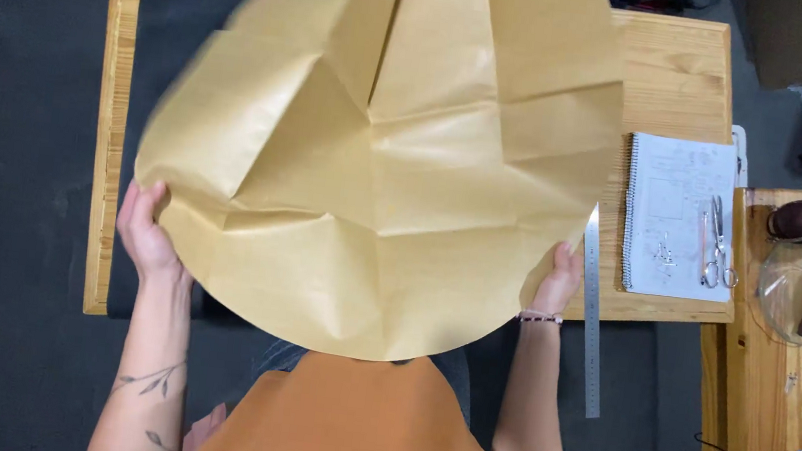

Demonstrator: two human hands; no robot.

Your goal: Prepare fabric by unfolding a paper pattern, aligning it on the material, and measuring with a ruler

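A large sheet of tan kraft paper, cut to a rounded outline and marked by several fold creases, is held up over a wooden table. My left hand grips its lower left edge. My right hand, with a bead bracelet at the wrist, grips its lower right edge. The paper's far part is blurred and hides most of the tabletop. Black fabric lies on the table beneath the paper, showing at the left.
A long steel ruler lies at the table's right, overhanging the front edge. Beside it rests a spiral notebook with scissors on it. A second wooden table to the right carries a glass bowl and small items.
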